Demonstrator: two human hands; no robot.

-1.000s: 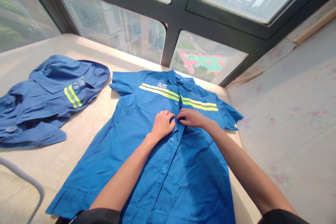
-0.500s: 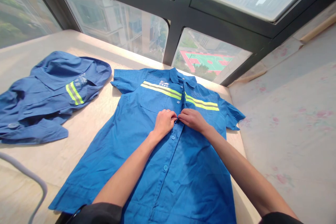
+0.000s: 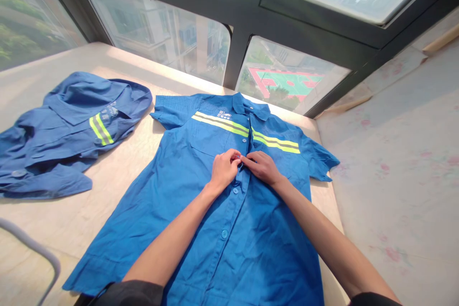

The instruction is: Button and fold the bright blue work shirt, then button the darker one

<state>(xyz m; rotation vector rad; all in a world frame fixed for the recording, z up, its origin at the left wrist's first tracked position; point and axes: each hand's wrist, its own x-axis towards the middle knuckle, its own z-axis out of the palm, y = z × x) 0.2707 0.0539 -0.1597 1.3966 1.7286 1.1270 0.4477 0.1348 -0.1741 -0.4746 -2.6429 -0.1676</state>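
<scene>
A blue short-sleeved work shirt point(image 3: 172, 181) with yellow and grey reflective stripes lies front up, its collar towards the window. My left hand point(image 3: 225, 168) pinches the front placket at mid-chest. My right hand point(image 3: 262, 166) is closed on the placket's other edge, its fingertips meeting those of the left. Whatever button sits between the fingers is hidden. Below the hands, a button point(image 3: 235, 191) and a lower button point(image 3: 224, 234) show on the placket. Another button point(image 3: 244, 140) is visible above them, near the stripe.
A second blue garment point(image 3: 68, 129) with a reflective stripe lies crumpled at the left on the pale sill point(image 3: 118, 191). A grey hose or cable point(image 3: 32, 244) curves at the lower left. The dark window frame point(image 3: 244, 19) stands behind, a flowered wall point(image 3: 394, 177) at the right.
My fingers have shifted slightly at the placket, the right fingertips now reaching over towards the left ones. The cloth is lifted a little between them. The view has tilted slightly.
</scene>
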